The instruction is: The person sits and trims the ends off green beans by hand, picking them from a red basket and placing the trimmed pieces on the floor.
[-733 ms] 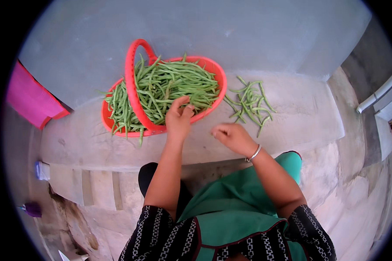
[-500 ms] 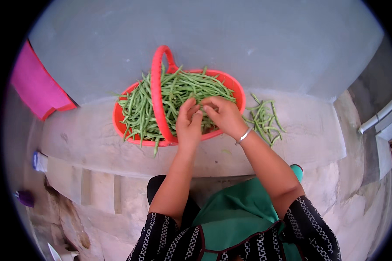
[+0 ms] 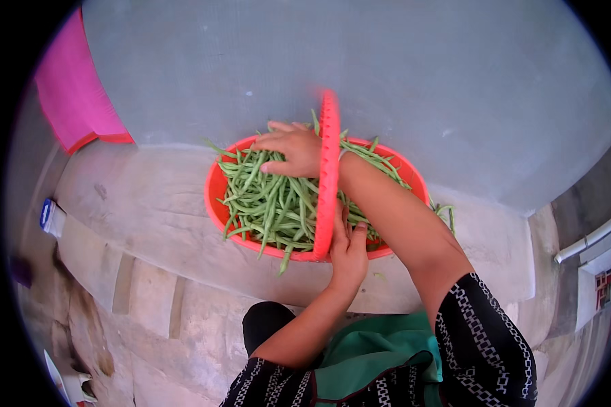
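Observation:
A red plastic basket [image 3: 212, 202] is heaped with long green beans [image 3: 278, 203], and its handle [image 3: 328, 169] arches over the middle. My right arm passes beneath the handle. Beyond it, my right hand [image 3: 288, 149] lies on the beans on the left side, palm down with fingers spread. A silver bracelet at that wrist is partly hidden by the handle. My left hand [image 3: 349, 254] is at the near rim beside the handle's base. Its fingers reach onto the beans and its thumb stands apart; the handle hides part of it.
The basket stands on a pale concrete ledge [image 3: 149, 197] against a grey wall [image 3: 421, 81]. More beans [image 3: 447, 211] lie to its right, mostly behind my right arm. A pink cloth [image 3: 81, 81] hangs at the far left, and a small blue-and-white box [image 3: 52, 217] sits below it.
My hands, together over the beans before, are now apart. The right one has gone under the handle to the left side; the left one is at the near rim. The basket appears further right in view.

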A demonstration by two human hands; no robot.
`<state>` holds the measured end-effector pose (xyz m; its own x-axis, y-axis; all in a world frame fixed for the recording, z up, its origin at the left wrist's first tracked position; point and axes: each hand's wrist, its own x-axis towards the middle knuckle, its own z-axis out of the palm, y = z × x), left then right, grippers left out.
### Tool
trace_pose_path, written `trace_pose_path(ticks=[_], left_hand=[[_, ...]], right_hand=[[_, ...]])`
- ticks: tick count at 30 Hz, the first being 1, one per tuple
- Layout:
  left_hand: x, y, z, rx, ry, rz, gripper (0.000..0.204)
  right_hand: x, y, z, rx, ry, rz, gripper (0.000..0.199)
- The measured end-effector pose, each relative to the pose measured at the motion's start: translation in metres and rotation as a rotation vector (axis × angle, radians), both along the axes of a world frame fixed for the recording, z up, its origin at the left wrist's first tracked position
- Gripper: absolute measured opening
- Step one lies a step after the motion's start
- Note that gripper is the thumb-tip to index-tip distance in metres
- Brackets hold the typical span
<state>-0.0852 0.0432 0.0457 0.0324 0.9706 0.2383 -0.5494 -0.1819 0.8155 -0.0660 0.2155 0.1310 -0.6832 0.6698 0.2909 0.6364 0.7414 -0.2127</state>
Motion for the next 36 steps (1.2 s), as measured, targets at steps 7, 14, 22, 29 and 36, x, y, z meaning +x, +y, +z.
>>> trace_pose_path(ticks=[7, 14, 22, 29, 36], left_hand=[[-0.002, 0.02, 0.007, -0.154, 0.06, -0.004, 0.059], [0.009, 0.029, -0.012, -0.129, 0.18, -0.024, 0.03], [0.019, 0.03, -0.014, -0.274, 0.404, -0.467, 0.025], [0.017, 0.023, 0.005, -0.376, 0.424, -0.562, 0.023], [0.024, -0.002, 0.011, -0.269, 0.427, -0.615, 0.019]], right_hand=[[0.006, 0.006, -0.018, -0.13, -0.225, -0.231, 0.05], [0.091, -0.074, -0.032, 0.114, -0.027, -0.524, 0.041], [0.153, -0.158, -0.065, 0.208, 0.17, -0.709, 0.03], [0.172, -0.171, -0.045, 0.114, 0.496, -0.661, 0.024], [0.176, -0.207, -0.007, -0.451, 0.892, -0.46, 0.026]])
